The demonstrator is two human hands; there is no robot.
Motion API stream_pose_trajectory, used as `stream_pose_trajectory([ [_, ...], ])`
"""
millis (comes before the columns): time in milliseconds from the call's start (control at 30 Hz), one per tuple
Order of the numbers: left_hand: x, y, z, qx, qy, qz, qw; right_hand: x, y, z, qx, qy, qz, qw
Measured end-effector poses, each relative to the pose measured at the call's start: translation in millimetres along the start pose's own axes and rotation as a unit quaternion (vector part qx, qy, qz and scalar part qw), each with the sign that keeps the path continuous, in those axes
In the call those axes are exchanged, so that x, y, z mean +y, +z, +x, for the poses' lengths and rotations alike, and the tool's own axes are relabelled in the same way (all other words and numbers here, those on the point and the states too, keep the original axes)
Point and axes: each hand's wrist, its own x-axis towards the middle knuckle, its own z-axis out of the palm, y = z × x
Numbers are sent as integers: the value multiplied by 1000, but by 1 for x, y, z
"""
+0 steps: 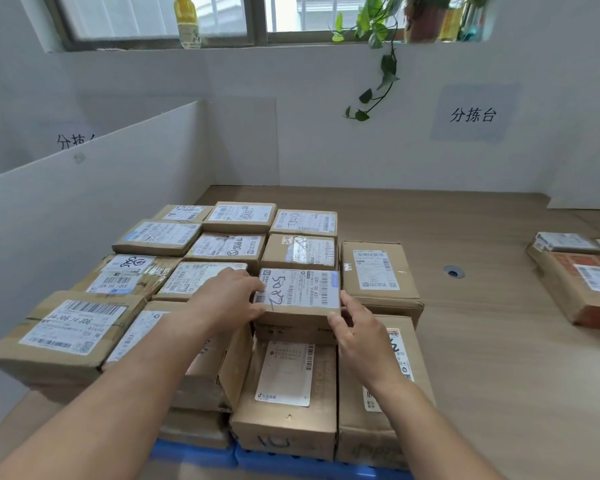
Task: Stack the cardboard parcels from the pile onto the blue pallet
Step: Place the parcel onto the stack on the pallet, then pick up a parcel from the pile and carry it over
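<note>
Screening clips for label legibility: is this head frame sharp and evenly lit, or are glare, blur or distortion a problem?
Head view: soft, even daylight, no hard shadows; window washed out and skewed by the wide lens, forearms stretched; tape glare hides part of one label; gripped parcel sharp, frame edges softer.

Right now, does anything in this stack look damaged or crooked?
Yes. Just below the small parcel that the left hand and right hand grip, a box has its side flap hanging open, so it looks unsealed.
</note>
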Motion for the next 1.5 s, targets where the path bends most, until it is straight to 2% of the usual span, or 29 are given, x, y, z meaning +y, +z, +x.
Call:
stream_pose_trajectory([
  [233, 1, 0, -1, 2, -12, 19, 1000, -2, 4, 3, -22, 16, -40, 999],
  [433, 5, 0, -1, 36, -10, 9, 999, -10, -15, 6, 6, 8, -102, 995],
  [567, 21, -2, -2, 100, 39, -6, 994, -19, -33, 2, 33, -8, -180, 983],
  [767, 62, 2, -5, 168, 109, 5, 980, -20, -59, -6, 78, -48, -310, 946],
  [1067, 148, 44, -34, 206, 134, -58, 968, 14, -110, -35, 137, -80, -389, 908],
  [1500, 358, 112, -80, 195, 171, -146, 955, 123, -264, -137, 191, -48, -442, 875],
])
